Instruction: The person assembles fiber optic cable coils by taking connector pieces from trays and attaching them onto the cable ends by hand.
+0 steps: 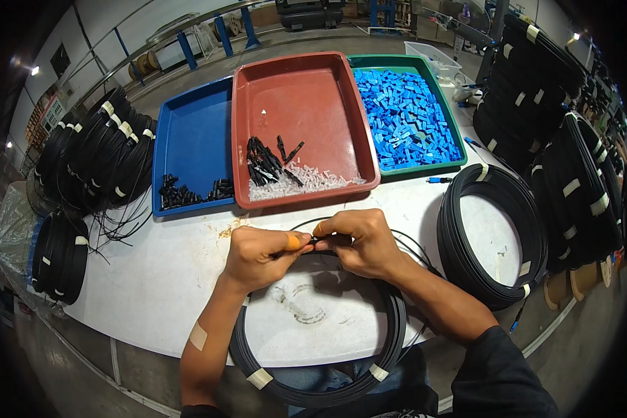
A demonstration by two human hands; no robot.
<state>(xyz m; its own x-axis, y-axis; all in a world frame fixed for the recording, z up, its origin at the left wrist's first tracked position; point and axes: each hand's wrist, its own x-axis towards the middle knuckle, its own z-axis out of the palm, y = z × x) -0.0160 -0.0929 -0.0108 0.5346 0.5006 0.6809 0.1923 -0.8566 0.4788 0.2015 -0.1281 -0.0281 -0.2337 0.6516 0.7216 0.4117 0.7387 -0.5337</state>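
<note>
Our left hand (pixel 261 254) and right hand (pixel 362 240) both pinched a small dark piece (pixel 314 240), on the near side of the red tray (pixel 296 94). We had a black cable coil (pixel 315 398) nearer us than that tray, overhanging the desk (pixel 143 292).

Left hand (pixel 261 254), right hand (pixel 364 240) pinching close together; forearms (pixel 212 331) angled inward
</note>
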